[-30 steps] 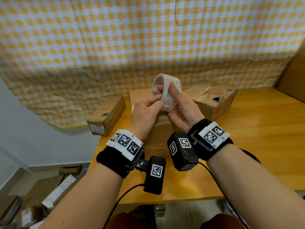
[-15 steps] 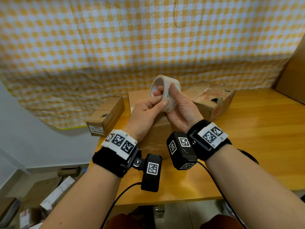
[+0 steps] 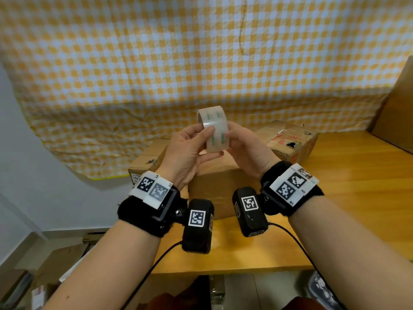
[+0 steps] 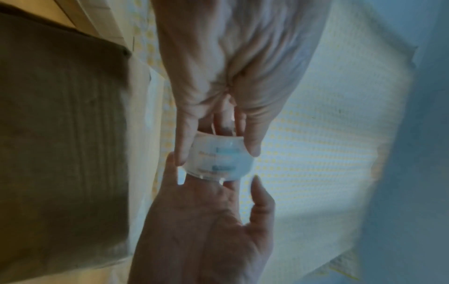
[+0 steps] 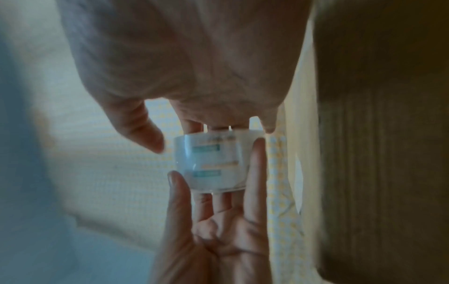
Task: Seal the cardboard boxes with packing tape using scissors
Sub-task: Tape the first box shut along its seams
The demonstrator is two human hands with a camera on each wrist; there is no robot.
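- Clear packing tape, a roll (image 3: 214, 128) with green print, is held in the air above the big cardboard box (image 3: 220, 183) at the worktop's (image 3: 348, 198) centre.
- The left hand (image 3: 186, 151) pinches the roll, thumb on the outer face, fingers (image 3: 212, 155) beneath.
- The right hand (image 3: 250, 148) curls its fingers round the roll's far side.
- A torn box (image 3: 290, 139) sits at 2 o'clock of the roll, a small one (image 3: 145, 163) at 8 o'clock.

a yellow and white checked cloth (image 3: 201, 63) hangs behind a wooden table (image 3: 357, 198). on the floor at the left lie some blurred packages (image 3: 40, 294).
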